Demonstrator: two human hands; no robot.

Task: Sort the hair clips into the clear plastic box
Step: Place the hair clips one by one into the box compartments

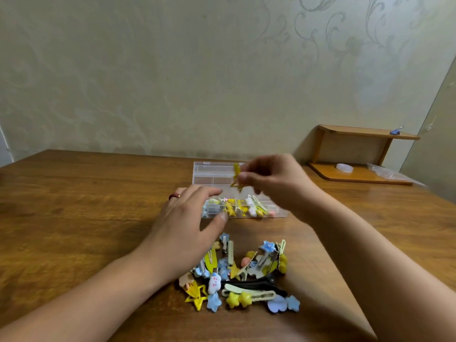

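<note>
Pale wallpaper with a faint scroll pattern backs a brown wooden table (pixel 86 206), where a low wooden shelf (pixel 357 154) stands at the far right corner. On the table, the right hand (pixel 274 178) pinches a yellow hair clip (pixel 237 177) between thumb and fingertips, raised in the air; the clip is blurred. Directly below and behind that pinch lies the clear plastic box (pixel 214 174), its lid open, its near row of compartments already holding yellow, white and pink clips. To the left of the held clip and lower, the left hand (pixel 187 223) hovers with fingers spread and loose, holding nothing, its fingertips over the box's left end; a red ring (pixel 174 195) sits on one finger. Nearer the person, below both hands, a pile of unsorted clips (pixel 241 275) rests on the table: blue stars, yellow stars, a white cloud, long black clips.
</note>
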